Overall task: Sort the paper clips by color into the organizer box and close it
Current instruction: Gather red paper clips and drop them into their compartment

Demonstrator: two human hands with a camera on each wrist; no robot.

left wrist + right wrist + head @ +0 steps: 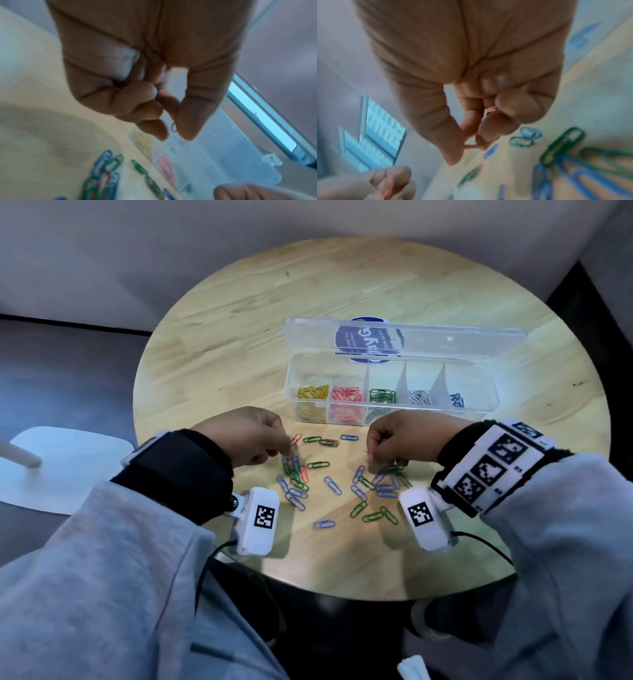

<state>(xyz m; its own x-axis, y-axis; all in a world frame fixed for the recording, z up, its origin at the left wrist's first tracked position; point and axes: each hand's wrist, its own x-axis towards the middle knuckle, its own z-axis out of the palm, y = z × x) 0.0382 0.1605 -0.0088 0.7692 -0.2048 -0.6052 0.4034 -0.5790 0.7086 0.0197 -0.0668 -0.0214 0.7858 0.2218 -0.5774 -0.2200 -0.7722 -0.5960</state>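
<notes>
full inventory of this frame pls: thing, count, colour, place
table: one, round, light wood, under everything
organizer box: one, clear, lid open, far side of table
sorted clips: yellow, red, green, white, blue, one colour per compartment, left to right
loose clips: many, mostly blue and green, few red, near the table's front edge
left hand: pinches a red clip
right hand: pinches pink-red clips

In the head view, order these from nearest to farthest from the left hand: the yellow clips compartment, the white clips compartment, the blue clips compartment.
From the left hand:
1. Yellow clips, the box's left end.
2. White clips, right of middle.
3. Blue clips, the right end.
</notes>
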